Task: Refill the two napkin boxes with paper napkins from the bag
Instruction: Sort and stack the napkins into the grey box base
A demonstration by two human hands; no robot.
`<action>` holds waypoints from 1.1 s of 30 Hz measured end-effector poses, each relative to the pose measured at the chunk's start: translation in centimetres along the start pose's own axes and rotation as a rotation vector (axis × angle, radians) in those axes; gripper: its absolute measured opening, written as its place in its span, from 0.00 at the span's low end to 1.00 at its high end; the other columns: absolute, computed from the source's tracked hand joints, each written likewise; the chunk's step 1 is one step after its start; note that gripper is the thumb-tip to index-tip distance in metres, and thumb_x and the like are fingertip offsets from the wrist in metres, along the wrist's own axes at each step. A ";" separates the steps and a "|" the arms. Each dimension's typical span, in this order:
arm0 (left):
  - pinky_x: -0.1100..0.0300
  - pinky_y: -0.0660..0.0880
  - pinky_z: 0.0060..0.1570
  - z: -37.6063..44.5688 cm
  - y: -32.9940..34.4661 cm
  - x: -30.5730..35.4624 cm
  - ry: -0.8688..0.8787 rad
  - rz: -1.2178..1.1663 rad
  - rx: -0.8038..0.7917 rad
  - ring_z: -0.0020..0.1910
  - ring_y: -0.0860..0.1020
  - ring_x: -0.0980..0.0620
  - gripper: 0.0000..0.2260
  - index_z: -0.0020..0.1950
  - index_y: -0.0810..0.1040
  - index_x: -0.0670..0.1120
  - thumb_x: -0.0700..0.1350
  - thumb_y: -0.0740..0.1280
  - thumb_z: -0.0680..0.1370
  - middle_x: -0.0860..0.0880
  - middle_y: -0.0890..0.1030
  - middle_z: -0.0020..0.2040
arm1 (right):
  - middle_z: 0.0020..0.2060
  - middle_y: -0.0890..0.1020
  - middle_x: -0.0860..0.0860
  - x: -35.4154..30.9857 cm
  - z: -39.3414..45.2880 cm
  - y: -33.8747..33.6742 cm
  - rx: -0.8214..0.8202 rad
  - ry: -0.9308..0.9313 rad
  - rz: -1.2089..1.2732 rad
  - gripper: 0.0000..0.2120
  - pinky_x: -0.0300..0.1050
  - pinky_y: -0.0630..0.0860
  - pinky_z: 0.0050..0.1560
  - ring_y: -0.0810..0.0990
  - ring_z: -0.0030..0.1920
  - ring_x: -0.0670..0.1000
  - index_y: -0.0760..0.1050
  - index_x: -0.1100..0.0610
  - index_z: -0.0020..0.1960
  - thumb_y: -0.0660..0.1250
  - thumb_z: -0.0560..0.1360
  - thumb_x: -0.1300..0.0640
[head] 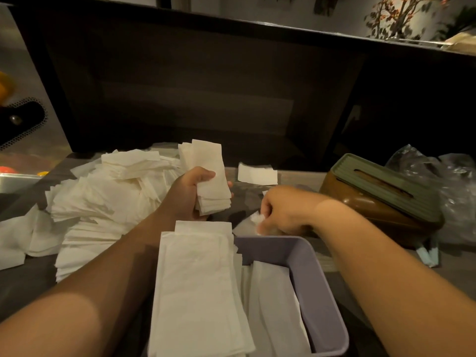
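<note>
Head view, one frame. Two hands, two napkin boxes, one bag.

Left hand [189,194], centre of frame: grip curled round a small stack of folded napkins [211,181], thumb across the front, stack held upright above the tabletop [291,176].

Right hand [280,211], right of centre: grip pinching a crumpled bit of white napkin [257,218] just past the far rim of the lavender box.

Box 1, lavender napkin box [316,287], lower centre-right: lid off, partly filled. A tall stack of napkins [198,287] fills its left side and more napkins lie lower on the right.

Box 2, brown napkin box with green slotted lid [383,191], right of frame: lid on, box tilted.

Clear plastic bag [443,176], far right, crumpled behind box 2.

Loose napkin pile [103,197] sprawls across the left of the tabletop. One single napkin [257,173] lies flat alone at centre, behind the hands.
</note>
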State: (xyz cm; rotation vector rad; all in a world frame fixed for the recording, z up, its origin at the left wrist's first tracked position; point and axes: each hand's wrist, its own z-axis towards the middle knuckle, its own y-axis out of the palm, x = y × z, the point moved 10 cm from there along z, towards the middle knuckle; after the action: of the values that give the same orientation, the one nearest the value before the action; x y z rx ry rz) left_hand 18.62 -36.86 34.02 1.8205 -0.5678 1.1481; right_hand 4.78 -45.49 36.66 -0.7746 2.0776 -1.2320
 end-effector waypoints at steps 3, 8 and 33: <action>0.54 0.82 0.40 0.1 0.0 0.0 0.010 0.004 -0.013 0.51 0.81 0.43 0.13 0.63 0.71 0.49 0.48 0.61 0.79 0.44 0.80 0.52 | 0.45 0.81 0.51 0.9 0.3 -4.0 0.076 -0.037 -0.070 0.06 0.44 0.75 0.41 0.79 0.45 0.52 0.76 0.50 0.46 0.73 0.76 0.53; 0.55 0.82 0.39 0.1 0.4 -0.1 0.005 -0.021 -0.069 0.47 0.81 0.46 0.09 0.59 0.72 0.50 0.48 0.59 0.80 0.45 0.80 0.48 | 0.53 0.79 0.52 2.4 3.0 -5.4 0.051 0.011 -0.300 0.17 0.45 0.78 0.47 0.78 0.50 0.54 0.75 0.51 0.57 0.77 0.72 0.60; 0.49 0.78 0.51 0.3 0.2 0.0 0.028 -0.001 -0.058 0.52 0.79 0.43 0.17 0.65 0.69 0.50 0.50 0.62 0.77 0.43 0.80 0.50 | 0.55 0.80 0.54 1.6 10.0 -5.2 0.112 0.054 -0.040 0.21 0.53 0.81 0.55 0.80 0.52 0.56 0.75 0.55 0.66 0.73 0.75 0.52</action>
State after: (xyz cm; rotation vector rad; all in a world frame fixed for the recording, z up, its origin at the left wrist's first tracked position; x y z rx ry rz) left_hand 18.60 -37.24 34.04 1.7527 -0.5783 1.1430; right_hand 12.03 -54.32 37.11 -0.7421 2.0247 -1.3924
